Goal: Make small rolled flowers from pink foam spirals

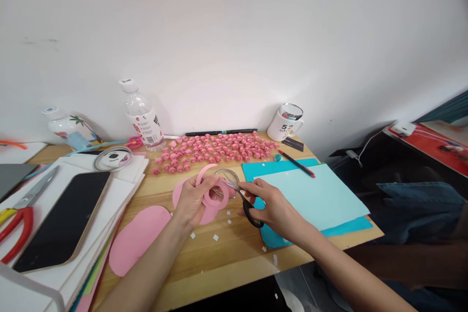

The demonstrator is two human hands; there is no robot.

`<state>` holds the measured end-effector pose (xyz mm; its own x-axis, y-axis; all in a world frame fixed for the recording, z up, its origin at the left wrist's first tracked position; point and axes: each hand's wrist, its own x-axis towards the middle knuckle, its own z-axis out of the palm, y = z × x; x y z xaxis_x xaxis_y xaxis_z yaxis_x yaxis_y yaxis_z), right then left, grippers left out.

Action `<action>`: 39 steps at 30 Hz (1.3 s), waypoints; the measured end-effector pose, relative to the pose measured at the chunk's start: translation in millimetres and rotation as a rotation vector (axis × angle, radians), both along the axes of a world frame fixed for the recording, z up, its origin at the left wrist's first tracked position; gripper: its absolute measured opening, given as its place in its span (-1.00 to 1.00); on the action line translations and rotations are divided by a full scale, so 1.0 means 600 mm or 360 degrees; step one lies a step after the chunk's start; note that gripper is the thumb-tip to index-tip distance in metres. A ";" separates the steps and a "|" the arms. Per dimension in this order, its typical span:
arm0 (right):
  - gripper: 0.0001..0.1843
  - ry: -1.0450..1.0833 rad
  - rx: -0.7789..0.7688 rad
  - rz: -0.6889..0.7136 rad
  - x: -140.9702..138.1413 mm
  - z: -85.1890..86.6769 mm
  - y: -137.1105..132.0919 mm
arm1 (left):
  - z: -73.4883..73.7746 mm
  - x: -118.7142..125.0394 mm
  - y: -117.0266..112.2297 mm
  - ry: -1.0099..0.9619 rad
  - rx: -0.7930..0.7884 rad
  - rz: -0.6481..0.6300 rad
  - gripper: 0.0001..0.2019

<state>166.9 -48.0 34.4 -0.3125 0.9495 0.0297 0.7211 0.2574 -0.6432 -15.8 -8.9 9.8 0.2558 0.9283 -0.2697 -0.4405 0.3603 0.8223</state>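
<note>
My left hand [192, 200] is closed on a pink paper spiral [215, 194], holding it just above the wooden desk [219, 258]. My right hand [272, 207] grips black-handled scissors [241, 197] whose blades reach into the pink spiral. Several small pink paper roses [215, 148] lie in rows behind my hands. A clear tape roll [227, 175] sits right behind the spiral.
Light and darker blue paper sheets [321, 195] lie at the right with a red pencil [296, 163]. A white mug [285, 124], two bottles [142, 114], a phone [66, 219] on white sheets, red scissors [16, 226] and a pink paper oval [137, 236] surround the spot.
</note>
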 end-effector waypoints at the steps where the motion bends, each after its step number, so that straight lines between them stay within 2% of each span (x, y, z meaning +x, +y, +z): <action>1: -0.54 -0.0001 0.0002 -0.0003 0.000 0.000 0.000 | -0.001 0.000 0.000 -0.0001 -0.0010 0.0041 -0.78; 3: -0.54 0.0009 0.0007 -0.0002 -0.001 0.001 -0.001 | -0.003 0.001 0.001 -0.0019 -0.0029 0.0096 -0.80; 10: -0.55 0.0015 -0.0020 -0.0026 0.003 -0.005 -0.002 | -0.003 0.001 -0.001 -0.0042 -0.0021 0.0101 -0.80; 17: -0.62 0.0086 0.0115 -0.0050 0.015 -0.017 -0.006 | -0.007 0.001 0.004 0.0047 -0.0021 0.0171 -0.81; 19: -0.67 -0.0039 0.0171 -0.0138 0.032 -0.016 -0.002 | -0.007 0.000 0.006 0.0106 0.0039 0.0182 -0.82; 22: -0.60 -0.0614 0.0118 -0.0329 0.074 -0.018 0.013 | -0.006 0.000 0.005 0.0250 0.0156 0.0136 -0.84; 24: -0.55 -0.0948 -0.0014 -0.0315 0.106 -0.022 0.026 | -0.006 0.001 0.003 0.0302 0.0197 0.0066 -0.84; 27: -0.42 -0.1024 -0.0154 -0.0137 0.141 -0.022 0.045 | -0.007 0.004 -0.001 0.0320 0.0236 -0.0020 -0.82; 29: -0.47 -0.1019 -0.0117 -0.0136 0.143 -0.014 0.055 | -0.009 0.005 -0.002 0.0327 0.0255 -0.0022 -0.78; 31: -0.67 -0.0894 -0.0004 -0.0239 0.122 -0.004 0.064 | -0.011 0.005 -0.002 0.0328 0.0273 -0.0003 -0.72; 32: -0.74 -0.0687 0.0072 -0.0267 0.104 0.000 0.069 | -0.011 0.005 -0.002 0.0325 0.0282 0.0004 -0.69; 34: -0.74 -0.0031 0.0120 -0.0162 0.060 0.002 0.080 | -0.013 0.005 -0.001 0.0311 0.0288 0.0008 -0.67; 36: -0.71 0.0477 -0.0002 -0.0030 0.015 -0.007 0.091 | -0.015 0.004 0.000 0.0291 0.0259 0.0014 -0.69; 39: -0.73 0.0897 -0.0237 0.0030 -0.031 -0.029 0.109 | -0.017 0.002 0.002 0.0328 0.0203 0.0086 -0.67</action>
